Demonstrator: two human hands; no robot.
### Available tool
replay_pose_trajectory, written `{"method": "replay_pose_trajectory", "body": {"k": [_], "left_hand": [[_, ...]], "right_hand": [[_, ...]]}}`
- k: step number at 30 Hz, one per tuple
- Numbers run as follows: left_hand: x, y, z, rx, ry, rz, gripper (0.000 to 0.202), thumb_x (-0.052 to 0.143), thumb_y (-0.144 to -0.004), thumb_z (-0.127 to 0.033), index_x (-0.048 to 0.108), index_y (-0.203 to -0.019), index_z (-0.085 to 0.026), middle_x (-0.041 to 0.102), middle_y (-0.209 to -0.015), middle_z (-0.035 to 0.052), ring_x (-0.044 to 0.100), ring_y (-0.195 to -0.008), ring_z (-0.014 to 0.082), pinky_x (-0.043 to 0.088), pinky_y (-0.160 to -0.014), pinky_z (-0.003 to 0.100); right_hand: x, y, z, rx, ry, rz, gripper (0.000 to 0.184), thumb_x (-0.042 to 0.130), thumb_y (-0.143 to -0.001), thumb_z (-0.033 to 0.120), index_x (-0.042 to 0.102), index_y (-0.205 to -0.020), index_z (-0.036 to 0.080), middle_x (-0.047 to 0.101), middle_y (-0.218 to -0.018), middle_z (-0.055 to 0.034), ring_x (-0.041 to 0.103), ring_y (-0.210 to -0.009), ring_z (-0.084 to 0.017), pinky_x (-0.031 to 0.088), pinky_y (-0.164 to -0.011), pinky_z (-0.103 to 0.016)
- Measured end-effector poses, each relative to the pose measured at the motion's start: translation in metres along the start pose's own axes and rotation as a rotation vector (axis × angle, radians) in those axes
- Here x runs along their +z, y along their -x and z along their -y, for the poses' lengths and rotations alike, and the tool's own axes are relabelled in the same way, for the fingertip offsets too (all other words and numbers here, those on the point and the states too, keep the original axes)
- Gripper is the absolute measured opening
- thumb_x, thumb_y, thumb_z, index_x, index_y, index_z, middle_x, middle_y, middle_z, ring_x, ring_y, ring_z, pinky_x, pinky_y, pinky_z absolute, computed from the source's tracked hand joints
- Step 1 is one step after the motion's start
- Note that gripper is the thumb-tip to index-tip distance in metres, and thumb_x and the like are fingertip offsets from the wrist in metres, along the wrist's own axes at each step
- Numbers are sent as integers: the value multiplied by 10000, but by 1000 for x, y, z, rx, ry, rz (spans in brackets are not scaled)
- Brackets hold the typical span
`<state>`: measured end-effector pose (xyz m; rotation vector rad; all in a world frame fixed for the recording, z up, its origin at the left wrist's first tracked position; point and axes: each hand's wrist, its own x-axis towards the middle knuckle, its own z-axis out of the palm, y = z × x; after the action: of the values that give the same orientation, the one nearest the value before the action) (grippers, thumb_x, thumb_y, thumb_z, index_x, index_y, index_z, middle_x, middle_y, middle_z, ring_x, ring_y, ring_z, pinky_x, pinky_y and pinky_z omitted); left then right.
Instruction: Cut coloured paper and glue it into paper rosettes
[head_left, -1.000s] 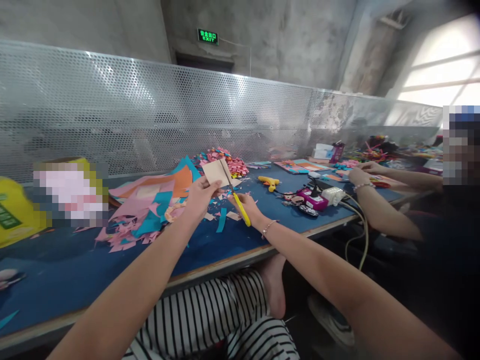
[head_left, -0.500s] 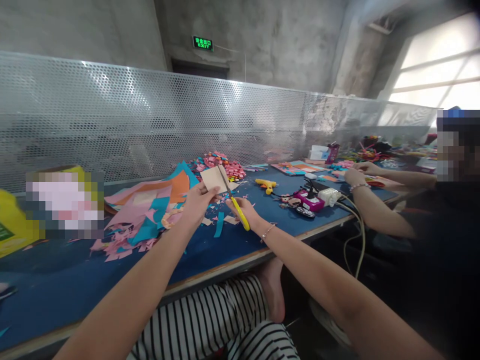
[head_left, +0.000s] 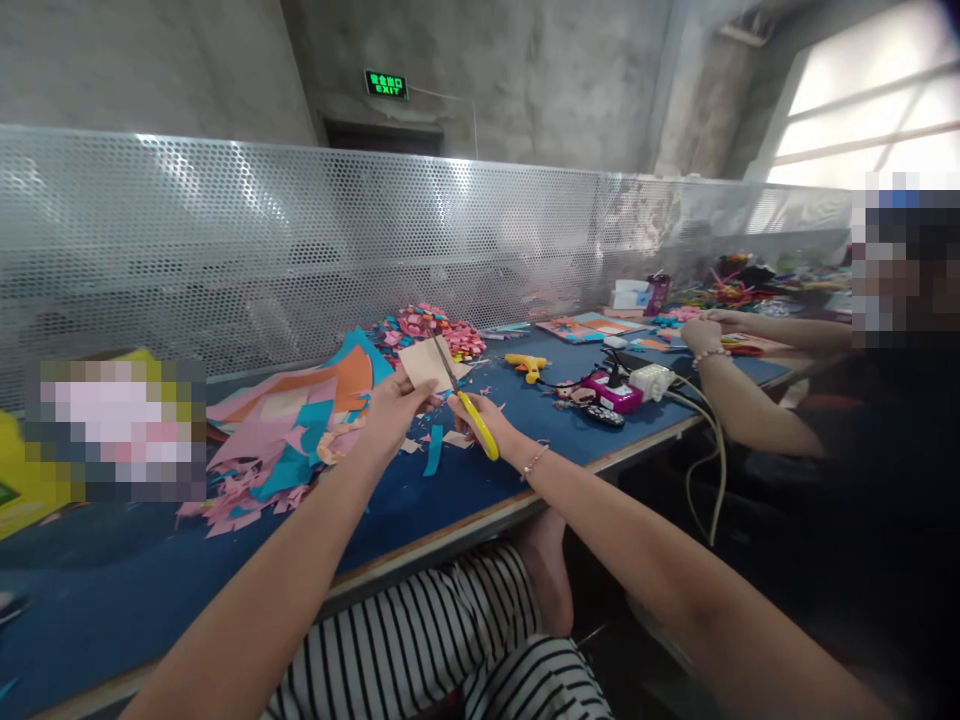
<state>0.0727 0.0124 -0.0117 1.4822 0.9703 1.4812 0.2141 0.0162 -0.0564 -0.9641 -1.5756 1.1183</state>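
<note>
So the person here has a stiff-looking squarish beige sheet [head_left: 420,362] pinched in their left hand [head_left: 395,408], thumb on top, up over the blue counter [head_left: 420,525]. Right hand [head_left: 496,420] has its grip wrapped round some yellow-handled scissors [head_left: 468,402], blades lying across the sheet. Heap of pink, blue and orange paper scraps [head_left: 457,338] behind, yellow pistol-shaped glue gun [head_left: 531,367] off to the right, co-worker's hands [head_left: 703,333] further along.

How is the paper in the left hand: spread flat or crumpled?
Spread flat: the paper shows a smooth face and straight edges above the left hand. Whether it is one layer, I cannot tell.
</note>
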Motion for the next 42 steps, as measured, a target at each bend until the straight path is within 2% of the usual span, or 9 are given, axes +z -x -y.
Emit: {"method": "replay_pose_trajectory", "body": {"k": [6,10,19,26,35,42], "left_hand": [[1,-1,-1,-28,-19,-29,354,764,-538,-350,617,-768,-125,633,-572,6,566,-491,102,440,-500,201],[1,-1,-3,-49,1,-48,371,772,-515,-356,618,-759,-123,632,-560,12,574,-497,115,451,-506,216],[2,0,-3,-55,34,-67,356,775,-509,-323,616,-754,-119,633,-591,1,568,-492,100,468,-512,216],[1,-2,-1,-49,46,-66,338,782,-505,-308,603,-727,-126,602,-539,-16,558,-474,97,464,-485,202],[2,-1,-2,-46,26,-67,367,781,-496,-339,609,-746,-131,626,-591,-4,551,-476,94,457,-493,210],[0,-1,-1,-59,5,-62,361,780,-490,-368,601,-702,-137,619,-562,1,561,-490,110,457,-514,229]], "right_hand": [[1,-3,-3,33,-5,-22,499,527,-671,678,474,-680,182,412,-507,56,400,-427,-59,398,-389,-178],[1,-4,-2,25,24,-41,502,512,-669,685,455,-638,187,385,-480,59,374,-408,-64,359,-364,-184],[-2,-10,-14,-134,179,-71,488,456,-722,637,438,-576,173,374,-483,49,350,-456,-63,268,-419,-185],[-2,-12,-14,-125,204,-91,500,436,-723,647,457,-575,170,372,-484,44,359,-479,-76,270,-444,-197],[-1,-16,-20,-131,183,-108,489,443,-720,646,434,-581,177,369,-477,55,347,-460,-65,261,-421,-188],[0,-10,-10,-70,83,-36,469,529,-694,631,418,-592,187,394,-450,64,347,-393,-53,278,-373,-179]]}}
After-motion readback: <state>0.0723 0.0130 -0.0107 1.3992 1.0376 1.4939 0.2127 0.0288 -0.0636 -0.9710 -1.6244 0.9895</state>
